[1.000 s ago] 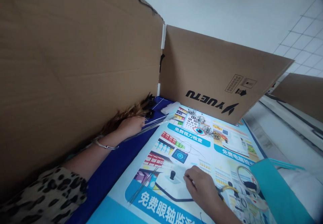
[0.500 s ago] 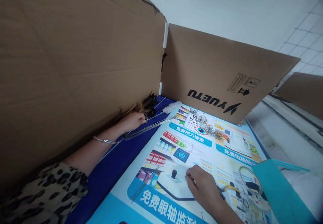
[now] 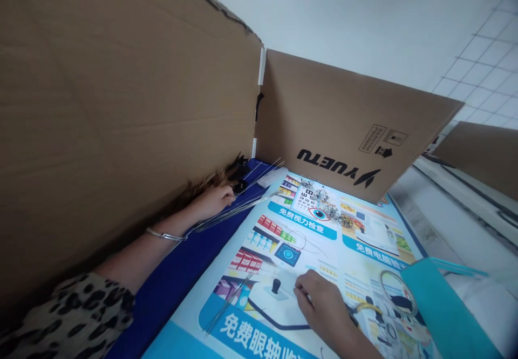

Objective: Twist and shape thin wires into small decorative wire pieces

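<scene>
My left hand [image 3: 212, 201] reaches to the far left of the table, fingers curled on a bundle of thin metal wires [image 3: 238, 208] that lies slanting toward the back. Brown feathers [image 3: 210, 178] and small black pieces [image 3: 242, 171] lie just behind it, against the cardboard wall. My right hand [image 3: 321, 305] rests on the printed poster [image 3: 307, 240] near me, fingertips pinched on something thin I cannot make out. Several loose wires [image 3: 226, 305] lie on the poster to its left.
Cardboard screens [image 3: 121, 110] stand along the left and the back [image 3: 343, 137]. A heap of small beaded pieces [image 3: 327, 208] sits at the poster's far end, next to a clear plastic bag [image 3: 273, 175]. A teal bag [image 3: 441, 305] stands at the right.
My left hand has lifted one end of a few wires from the bundle. The right hand has stayed in place, and the view shifted slightly.
</scene>
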Available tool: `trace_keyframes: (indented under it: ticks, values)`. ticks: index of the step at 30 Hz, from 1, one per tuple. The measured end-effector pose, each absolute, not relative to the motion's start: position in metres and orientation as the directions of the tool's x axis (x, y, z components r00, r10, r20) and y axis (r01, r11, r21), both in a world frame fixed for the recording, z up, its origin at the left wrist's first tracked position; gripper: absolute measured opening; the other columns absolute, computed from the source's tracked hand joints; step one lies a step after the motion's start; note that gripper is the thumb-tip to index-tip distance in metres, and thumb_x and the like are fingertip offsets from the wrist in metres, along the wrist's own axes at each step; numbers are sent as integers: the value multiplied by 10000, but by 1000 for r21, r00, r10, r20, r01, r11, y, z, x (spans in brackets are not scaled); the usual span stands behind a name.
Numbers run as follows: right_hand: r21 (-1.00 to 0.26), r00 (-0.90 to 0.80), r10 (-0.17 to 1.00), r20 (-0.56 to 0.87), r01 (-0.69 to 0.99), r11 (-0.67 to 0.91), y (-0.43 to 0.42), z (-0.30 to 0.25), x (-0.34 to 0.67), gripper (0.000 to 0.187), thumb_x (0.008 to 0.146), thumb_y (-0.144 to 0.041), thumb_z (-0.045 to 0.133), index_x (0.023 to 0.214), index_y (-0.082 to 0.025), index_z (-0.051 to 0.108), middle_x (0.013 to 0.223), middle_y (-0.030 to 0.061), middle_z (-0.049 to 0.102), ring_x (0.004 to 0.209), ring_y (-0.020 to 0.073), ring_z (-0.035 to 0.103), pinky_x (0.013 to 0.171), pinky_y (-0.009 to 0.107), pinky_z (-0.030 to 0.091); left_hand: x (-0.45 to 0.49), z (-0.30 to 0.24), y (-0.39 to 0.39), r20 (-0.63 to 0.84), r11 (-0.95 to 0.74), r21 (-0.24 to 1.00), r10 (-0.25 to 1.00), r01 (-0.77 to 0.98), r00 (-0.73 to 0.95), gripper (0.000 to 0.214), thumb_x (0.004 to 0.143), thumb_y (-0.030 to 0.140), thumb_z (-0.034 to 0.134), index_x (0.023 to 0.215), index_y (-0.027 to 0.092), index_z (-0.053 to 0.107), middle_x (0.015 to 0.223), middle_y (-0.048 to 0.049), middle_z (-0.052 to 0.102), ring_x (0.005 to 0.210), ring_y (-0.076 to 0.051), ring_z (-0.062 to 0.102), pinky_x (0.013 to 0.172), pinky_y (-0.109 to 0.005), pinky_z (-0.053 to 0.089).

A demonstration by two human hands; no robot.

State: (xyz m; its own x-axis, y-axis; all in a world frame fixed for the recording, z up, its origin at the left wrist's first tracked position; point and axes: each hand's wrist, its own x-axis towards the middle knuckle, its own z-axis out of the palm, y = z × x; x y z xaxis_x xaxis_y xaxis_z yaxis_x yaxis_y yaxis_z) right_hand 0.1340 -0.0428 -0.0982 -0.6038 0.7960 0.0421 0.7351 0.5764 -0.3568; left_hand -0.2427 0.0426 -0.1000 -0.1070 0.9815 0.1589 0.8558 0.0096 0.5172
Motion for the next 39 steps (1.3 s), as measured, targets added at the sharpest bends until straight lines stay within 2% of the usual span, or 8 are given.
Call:
trace_keyframes:
  ticks: [8,19,39]
  values:
    - [-357,-606,794,44,733,579,-44,-98,134,172,873,-241,400,833,-221,566,821,13,566,734,139,539,655,225,371,-243,-108,44,153,19,485,982,875,-107,220,795,349,466,818,188,614,765,-28,669,731,-183,597,621,-241,377]
    - [-351,-607,793,54,732,584,-42,-102,135,160,870,-237,403,839,-229,559,827,7,570,735,137,541,653,226,368,-243,-107,43,121,51,413,986,909,-111,202,798,334,484,813,185,620,824,-52,675,791,-196,602,697,-249,391]
    - [-346,-605,795,47,737,581,-43,-100,134,148,859,-226,413,838,-230,559,825,1,569,731,131,540,640,222,365,-243,-108,42,79,135,363,981,922,-175,196,813,353,465,781,207,593,811,-41,667,790,-200,602,649,-243,369]
